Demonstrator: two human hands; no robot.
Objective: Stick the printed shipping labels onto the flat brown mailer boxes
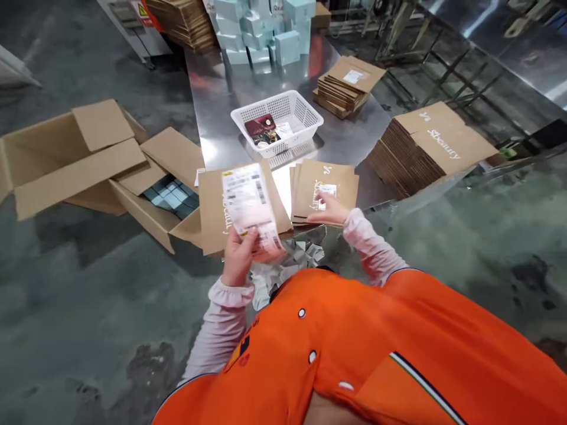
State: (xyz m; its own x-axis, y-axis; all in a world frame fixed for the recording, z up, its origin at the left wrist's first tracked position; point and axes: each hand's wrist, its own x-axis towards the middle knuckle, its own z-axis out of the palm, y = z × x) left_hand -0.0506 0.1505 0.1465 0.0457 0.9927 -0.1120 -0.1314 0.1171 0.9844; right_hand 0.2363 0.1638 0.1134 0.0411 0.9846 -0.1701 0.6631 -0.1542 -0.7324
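Note:
My left hand [239, 257] is closed on a strip of printed shipping labels [248, 198], its thumb on top. The strip hangs over a flat brown cardboard mailer [210, 212] and its lower end curls toward me. My right hand [332, 211] rests on the top mailer of a small stack [348, 184], thumb and fingers apart, nothing visibly gripped. The fingertips touch a small white label [328, 189] on that mailer, beside its white printed lettering.
A white perforated basket [305, 127] holding dark red cards stands on the metal table [212, 127]. More mailers [411, 159] are stacked at right; a labelled pile [348, 82] lies behind. Pale blue boxes [287, 47] stand at the back. Open cartons [53, 144] are at left.

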